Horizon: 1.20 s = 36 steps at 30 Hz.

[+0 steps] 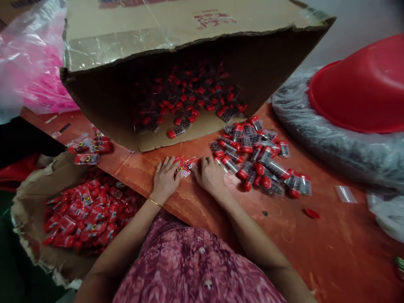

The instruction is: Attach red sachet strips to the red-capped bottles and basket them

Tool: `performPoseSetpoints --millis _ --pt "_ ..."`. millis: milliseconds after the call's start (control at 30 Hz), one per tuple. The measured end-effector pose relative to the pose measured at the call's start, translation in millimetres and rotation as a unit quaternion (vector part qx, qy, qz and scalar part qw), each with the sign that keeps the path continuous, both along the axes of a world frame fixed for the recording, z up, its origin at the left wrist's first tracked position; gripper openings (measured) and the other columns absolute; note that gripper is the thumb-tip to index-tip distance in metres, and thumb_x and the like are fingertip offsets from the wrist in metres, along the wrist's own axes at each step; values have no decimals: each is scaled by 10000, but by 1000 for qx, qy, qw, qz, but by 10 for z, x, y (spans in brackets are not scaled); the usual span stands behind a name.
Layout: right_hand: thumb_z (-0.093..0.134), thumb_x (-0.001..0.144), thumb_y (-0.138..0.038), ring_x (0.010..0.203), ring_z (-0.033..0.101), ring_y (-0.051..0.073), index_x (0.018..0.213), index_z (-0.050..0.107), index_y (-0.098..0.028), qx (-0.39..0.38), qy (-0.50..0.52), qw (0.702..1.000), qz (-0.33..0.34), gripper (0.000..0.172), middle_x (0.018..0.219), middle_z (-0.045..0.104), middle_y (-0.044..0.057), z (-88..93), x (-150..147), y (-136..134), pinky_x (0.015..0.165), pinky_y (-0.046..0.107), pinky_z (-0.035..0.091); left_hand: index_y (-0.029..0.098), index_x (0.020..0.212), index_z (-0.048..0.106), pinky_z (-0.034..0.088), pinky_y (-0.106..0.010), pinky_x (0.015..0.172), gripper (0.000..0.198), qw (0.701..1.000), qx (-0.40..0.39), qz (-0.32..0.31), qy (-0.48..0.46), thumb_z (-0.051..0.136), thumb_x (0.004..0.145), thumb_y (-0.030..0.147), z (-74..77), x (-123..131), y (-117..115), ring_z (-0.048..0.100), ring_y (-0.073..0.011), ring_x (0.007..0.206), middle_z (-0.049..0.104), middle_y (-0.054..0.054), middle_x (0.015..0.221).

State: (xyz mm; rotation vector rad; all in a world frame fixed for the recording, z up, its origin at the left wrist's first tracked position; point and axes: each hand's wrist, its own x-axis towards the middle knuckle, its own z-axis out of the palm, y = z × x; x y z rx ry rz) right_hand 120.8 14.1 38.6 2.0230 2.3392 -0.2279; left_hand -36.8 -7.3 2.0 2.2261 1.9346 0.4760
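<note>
Head view: left hand (164,180) and right hand (210,176) lie close together, fingertips on small clear plastic packets with red labels (185,165); whether they pinch them cannot be told. Those packets look light and slippery, best taken by their film edge. They sit just in front of a tipped brown cardboard carton (189,42), with clear red-capped tubes (255,158) heaped to its right and red-labelled packets (85,214) in a torn cardboard liner (28,223) to its left.

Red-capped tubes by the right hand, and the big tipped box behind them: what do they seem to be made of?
The red-capped tubes look like clear, glossy plastic, light glinting on walls showing dark contents; glass cannot be ruled out. Their caps look like shiny red plastic. The tipped box looks like matte brown corrugated cardboard, its torn edge showing layered board.
</note>
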Motion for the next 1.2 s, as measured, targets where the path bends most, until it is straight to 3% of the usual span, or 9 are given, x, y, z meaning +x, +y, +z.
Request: performPoseSetpoints --millis 233,367,633,833,967,1067,1200 --pt "406 911 -382 940 624 255 1055 575 -101 -100 -8 995 -18 358 1038 642 164 94 -89 149 726 310 450 161 1199 586 310 -492 1064 382 1000 0 -5 -11 433 873 289 -23 -21 2 413 -280 1293 506 -133 1350" --pt "415 908 -359 991 608 283 1076 566 -85 -64 -15 997 -30 355 1088 621 201 58 -118 105 757 347 462 173 1189 593 312 -499 1061 374 1000 -2 -7 -17 442 865 284 -36 -15 7 419 -285 1288 510 -129 1347" --pt "357 918 -233 825 667 261 971 604 -99 -66 2 998 -8 286 905 691 185 -9 -103 45 648 306 436 160 1186 596 299 -537 1055 380 999 -4 -11 -32 438 860 272 -40 -22 10 405 -311 1294 493 -153 1356" --pt "390 922 -293 670 636 195 954 561 -139 -20 125 990 -70 232 796 694 99 107 107 63 550 251 363 179 1178 603 280 -569 1055 376 999 -21 -7 -30 440 865 307 -26 138 28 359 -349 1316 486 -126 1370" --pt "425 910 -311 670 625 180 992 543 -143 -42 167 984 -48 220 813 692 77 100 58 62 551 244 357 131 1257 514 263 -547 1078 414 997 -20 -5 -80 415 872 245 -53 212 78 348 -327 1326 493 -147 1362" --pt "442 904 -311 729 643 187 1042 527 -151 -60 171 982 -57 229 867 697 77 24 -39 63 581 245 379 101 1329 406 345 -458 1056 453 986 -4 22 -165 341 899 228 -74 152 106 437 -263 1274 518 -170 1332" --pt "446 908 -354 794 653 200 1124 490 -136 -53 181 981 -43 309 935 688 96 -48 -137 52 627 252 420 136 1267 480 371 -424 1045 421 978 14 31 -206 366 907 322 -94 54 109 467 -245 1251 539 -158 1313"
